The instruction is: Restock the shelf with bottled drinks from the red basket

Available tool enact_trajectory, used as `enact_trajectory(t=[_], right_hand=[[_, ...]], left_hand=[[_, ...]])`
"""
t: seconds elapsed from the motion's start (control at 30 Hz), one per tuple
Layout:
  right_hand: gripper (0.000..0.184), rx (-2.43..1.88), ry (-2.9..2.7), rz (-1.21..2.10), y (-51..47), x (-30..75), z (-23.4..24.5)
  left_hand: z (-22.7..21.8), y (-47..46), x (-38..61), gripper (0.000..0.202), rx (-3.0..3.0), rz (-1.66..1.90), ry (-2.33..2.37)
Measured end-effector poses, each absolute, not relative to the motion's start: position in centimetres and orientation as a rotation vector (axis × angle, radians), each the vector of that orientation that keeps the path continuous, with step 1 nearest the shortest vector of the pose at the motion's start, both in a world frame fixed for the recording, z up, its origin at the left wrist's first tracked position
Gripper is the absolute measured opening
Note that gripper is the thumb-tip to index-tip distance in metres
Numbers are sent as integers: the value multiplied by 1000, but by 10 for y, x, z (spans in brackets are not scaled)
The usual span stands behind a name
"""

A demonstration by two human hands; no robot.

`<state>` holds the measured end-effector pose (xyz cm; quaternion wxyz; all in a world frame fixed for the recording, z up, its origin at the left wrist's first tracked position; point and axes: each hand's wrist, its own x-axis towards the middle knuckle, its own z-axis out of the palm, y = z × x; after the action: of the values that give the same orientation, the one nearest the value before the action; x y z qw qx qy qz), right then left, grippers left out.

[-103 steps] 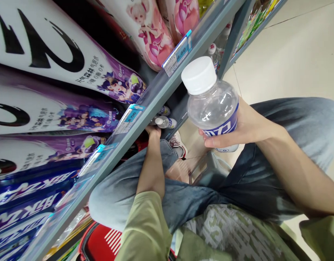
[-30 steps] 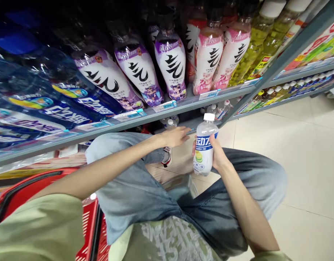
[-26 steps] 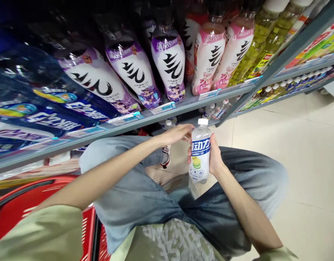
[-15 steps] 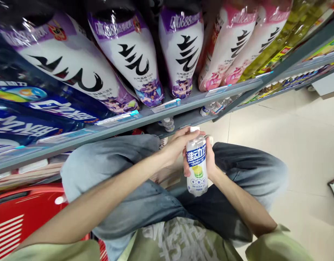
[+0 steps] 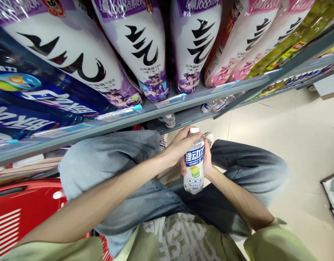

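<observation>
Between my knees, a clear drink bottle (image 5: 194, 165) with a white cap and a blue-and-white label stands nearly upright, its label facing me. My left hand (image 5: 180, 144) is closed around its neck from the left, just below the cap, with the thumb across the front. Lower down, my right hand (image 5: 207, 159) wraps the bottle's body from the right and behind; fingertips show at its left side. The backs of both hands' grips are hidden by the bottle.
A shelf edge (image 5: 123, 119) with price tags runs across in front of me, bearing large purple-labelled bottles (image 5: 145, 54), pink bottles (image 5: 245, 47) and blue bottles (image 5: 47, 98). Small bottles (image 5: 170, 120) stand on the lower shelf. A red basket (image 5: 38, 199) is at my left; pale floor tiles (image 5: 300, 152) lie right.
The view has shifted slightly, so the shelf bottles look larger and nearer. The bottle in my hands has turned or tilted a little; both hands keep their hold.
</observation>
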<state>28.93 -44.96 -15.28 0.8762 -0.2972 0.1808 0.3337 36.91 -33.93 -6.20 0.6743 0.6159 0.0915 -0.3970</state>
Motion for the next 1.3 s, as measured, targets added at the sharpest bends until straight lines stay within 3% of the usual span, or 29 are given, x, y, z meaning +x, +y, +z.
enact_trajectory(t=[0.37, 0.57, 0.73, 0.97, 1.1, 1.3], right_hand=[[90, -603, 369, 701, -452, 290, -139], [91, -585, 349, 732, -452, 289, -138], [94, -620, 373, 716, -450, 289, -137], [80, -746, 494, 579, -446, 294, -140], [58, -1069, 468, 384, -448, 293, -136], [48, -1355, 457, 240, -453, 291, -131]], left_hand=[[-62, -345, 371, 13, 1448, -882, 186], [-69, -346, 373, 25, 1427, -917, 228], [-76, -346, 372, 24, 1384, -879, 207], [-87, -347, 377, 16, 1326, -778, 316], [-80, -348, 383, 14, 1294, -707, 303], [-84, -349, 381, 20, 1337, -675, 239]])
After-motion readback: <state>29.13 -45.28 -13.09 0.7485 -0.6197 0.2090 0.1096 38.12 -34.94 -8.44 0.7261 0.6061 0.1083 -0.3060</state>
